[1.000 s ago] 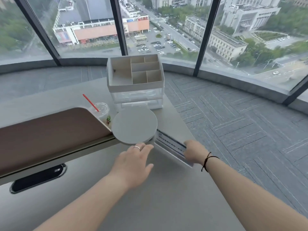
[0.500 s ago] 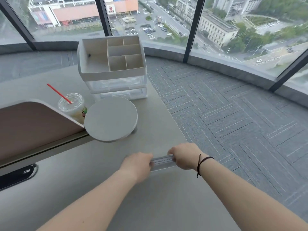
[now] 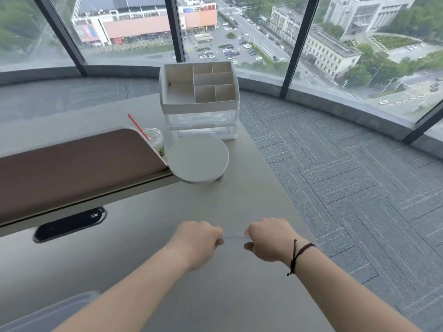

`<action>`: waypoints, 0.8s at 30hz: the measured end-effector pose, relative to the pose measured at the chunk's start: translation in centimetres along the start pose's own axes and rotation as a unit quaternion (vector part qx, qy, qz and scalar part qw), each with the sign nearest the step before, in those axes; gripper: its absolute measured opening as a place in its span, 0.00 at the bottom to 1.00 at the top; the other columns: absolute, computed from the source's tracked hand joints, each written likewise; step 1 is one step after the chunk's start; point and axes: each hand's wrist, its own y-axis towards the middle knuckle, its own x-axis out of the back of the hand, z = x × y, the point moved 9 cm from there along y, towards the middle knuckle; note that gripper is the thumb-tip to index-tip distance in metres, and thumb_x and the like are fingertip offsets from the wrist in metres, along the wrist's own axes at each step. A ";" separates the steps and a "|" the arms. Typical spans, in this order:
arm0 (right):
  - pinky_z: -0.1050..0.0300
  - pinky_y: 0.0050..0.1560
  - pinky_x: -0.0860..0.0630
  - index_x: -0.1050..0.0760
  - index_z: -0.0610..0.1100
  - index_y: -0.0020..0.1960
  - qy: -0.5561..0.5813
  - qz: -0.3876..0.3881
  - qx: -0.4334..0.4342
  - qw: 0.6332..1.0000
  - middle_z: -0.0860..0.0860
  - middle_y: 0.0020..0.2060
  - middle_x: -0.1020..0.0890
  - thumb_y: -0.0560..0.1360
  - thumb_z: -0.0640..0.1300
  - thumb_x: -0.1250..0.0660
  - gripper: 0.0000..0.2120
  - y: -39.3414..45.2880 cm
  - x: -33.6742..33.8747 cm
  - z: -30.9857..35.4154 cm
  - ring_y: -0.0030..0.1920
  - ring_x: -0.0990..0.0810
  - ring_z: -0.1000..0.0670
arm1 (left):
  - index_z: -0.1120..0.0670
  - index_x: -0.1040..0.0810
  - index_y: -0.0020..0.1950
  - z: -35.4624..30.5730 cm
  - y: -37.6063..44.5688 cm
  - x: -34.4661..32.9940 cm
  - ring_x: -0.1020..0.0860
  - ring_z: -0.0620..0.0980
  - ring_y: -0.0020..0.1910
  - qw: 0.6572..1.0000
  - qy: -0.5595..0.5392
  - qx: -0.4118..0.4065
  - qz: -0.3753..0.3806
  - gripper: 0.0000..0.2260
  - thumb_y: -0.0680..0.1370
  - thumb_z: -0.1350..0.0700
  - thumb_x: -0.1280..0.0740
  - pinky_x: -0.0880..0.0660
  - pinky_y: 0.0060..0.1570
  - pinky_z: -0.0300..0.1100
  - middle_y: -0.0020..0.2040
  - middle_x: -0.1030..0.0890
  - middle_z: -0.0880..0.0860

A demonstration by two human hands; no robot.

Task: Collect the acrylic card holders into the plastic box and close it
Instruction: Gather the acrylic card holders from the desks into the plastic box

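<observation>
Acrylic card holder (image 3: 234,237): I see it edge-on as a thin clear line at lower centre of the frame, spanning the gap between my two hands, lifted just off the desk (image 3: 239,207) as far as I can judge.
Left hand (image 3: 196,240): its grip is curled closed on the holder's left end, knuckles up.
Right hand (image 3: 268,238): its grip is pinched closed on the right end, a dark cord on the wrist behind it.
Why two hands: the piece is thin, clear and slick, so I judge that holding both ends keeps it level and stops it twisting or slipping.
Plastic box (image 3: 50,312): a translucent bluish corner shows at the bottom left of the frame, partly behind my left forearm; I cannot tell whether a lid is on it.
Step in hand: I judge this is the carry towards the box, down and to the left.
Other things: white drawer organiser (image 3: 199,101) at upper centre, round white stand (image 3: 199,159) below it, drink cup (image 3: 154,140) with a red straw just left of that; all well apart from my hands.
Risk: the holder is nearly invisible edge-on, so clipping the box rim is my worry.
</observation>
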 end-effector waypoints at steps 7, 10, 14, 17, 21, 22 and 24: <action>0.53 0.43 0.31 0.26 0.50 0.52 0.039 0.008 0.052 0.998 0.47 0.48 0.20 0.79 0.49 0.44 0.09 -6.5 4.5 10.7 0.50 0.23 0.42 | 0.47 0.25 0.56 1.3 -10.0 4.2 0.21 0.58 0.49 0.998 0.037 -0.026 -0.045 0.12 0.82 0.47 0.46 0.30 0.42 0.46 0.53 0.20 0.53; 0.53 0.39 0.32 0.30 0.51 0.43 0.043 -0.003 0.041 0.998 0.51 0.38 0.25 0.79 0.49 0.44 0.08 -9.7 6.4 15.0 0.42 0.26 0.43 | 0.46 0.23 0.54 3.2 -15.1 5.8 0.21 0.57 0.50 0.997 0.025 -0.025 -0.073 0.12 0.81 0.45 0.45 0.26 0.45 0.46 0.52 0.19 0.51; 0.54 0.33 0.34 0.35 0.49 0.35 0.062 -0.020 0.037 0.997 0.52 0.32 0.28 0.77 0.50 0.43 0.13 -13.0 8.1 21.9 0.38 0.27 0.43 | 0.47 0.20 0.49 7.5 -22.5 7.9 0.21 0.52 0.47 0.991 -0.056 -0.012 -0.119 0.15 0.76 0.39 0.37 0.25 0.44 0.44 0.45 0.18 0.47; 0.53 0.37 0.30 0.34 0.48 0.36 0.084 -0.038 0.036 0.995 0.52 0.35 0.24 0.77 0.51 0.43 0.12 -14.6 8.3 27.5 0.40 0.25 0.43 | 0.47 0.18 0.43 12.3 -28.0 7.5 0.23 0.41 0.38 0.969 -0.198 0.009 -0.145 0.13 0.71 0.39 0.29 0.25 0.40 0.41 0.37 0.19 0.43; 0.51 0.39 0.27 0.33 0.45 0.37 0.151 -0.030 0.016 0.988 0.50 0.34 0.24 0.74 0.49 0.43 0.11 -15.4 6.0 33.5 0.38 0.25 0.42 | 0.44 0.20 0.51 19.1 -34.3 3.5 0.22 0.41 0.41 0.942 -0.276 0.079 -0.174 0.19 0.70 0.32 0.31 0.25 0.44 0.43 0.42 0.20 0.40; 0.51 0.38 0.27 0.33 0.44 0.37 0.178 -0.024 0.011 0.984 0.49 0.33 0.24 0.74 0.49 0.43 0.11 -15.2 4.9 34.7 0.38 0.24 0.42 | 0.44 0.21 0.55 20.5 -35.8 2.0 0.22 0.42 0.44 0.941 -0.268 0.109 -0.173 0.20 0.71 0.33 0.32 0.25 0.46 0.44 0.46 0.20 0.40; 0.53 0.36 0.28 0.32 0.43 0.38 0.238 -0.016 -0.013 0.971 0.48 0.35 0.23 0.73 0.48 0.42 0.10 -14.7 2.4 36.6 0.37 0.25 0.43 | 0.44 0.25 0.65 22.2 -38.2 -1.2 0.22 0.46 0.54 0.948 -0.226 0.161 -0.154 0.23 0.74 0.35 0.34 0.25 0.54 0.45 0.58 0.20 0.44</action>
